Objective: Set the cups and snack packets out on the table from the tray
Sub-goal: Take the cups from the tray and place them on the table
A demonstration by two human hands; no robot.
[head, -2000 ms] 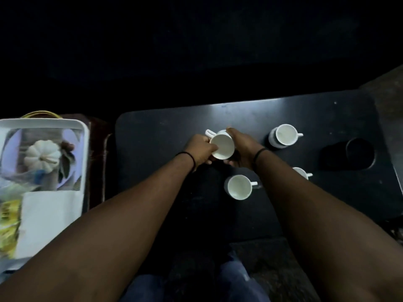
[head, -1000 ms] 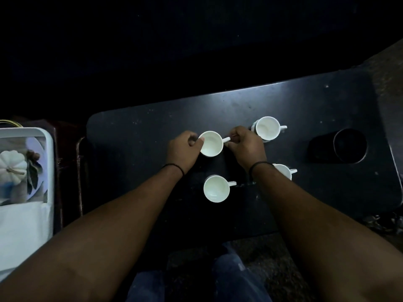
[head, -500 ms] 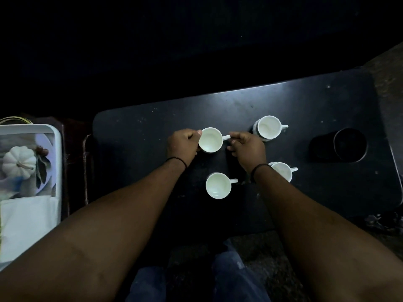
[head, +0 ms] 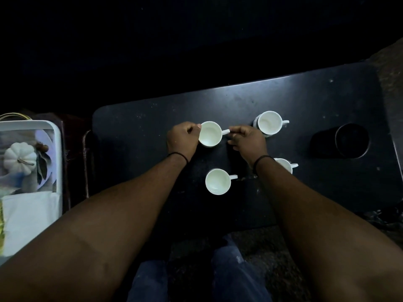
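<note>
Both hands grip one white cup (head: 210, 134) standing upright on the dark worktop (head: 139, 136): the left hand (head: 182, 140) curls against its left wall, thumb at the rim, and the right hand (head: 248, 141) pinches the tip of its handle, which points right. Three more white cups stand nearby, handles also pointing right: a near cup (head: 218, 181) just in front, a far-right cup (head: 270, 123) beyond the right hand, and a fourth cup (head: 284, 165) partly hidden behind the right wrist. A dark round holder (head: 351, 141) sits well to the right. Off the worktop's left end lies a white tray (head: 57, 149) bearing a pumpkin ornament (head: 20, 157), a white napkin (head: 30, 221) and a yellow packet (head: 1, 232) at the frame edge.
</note>
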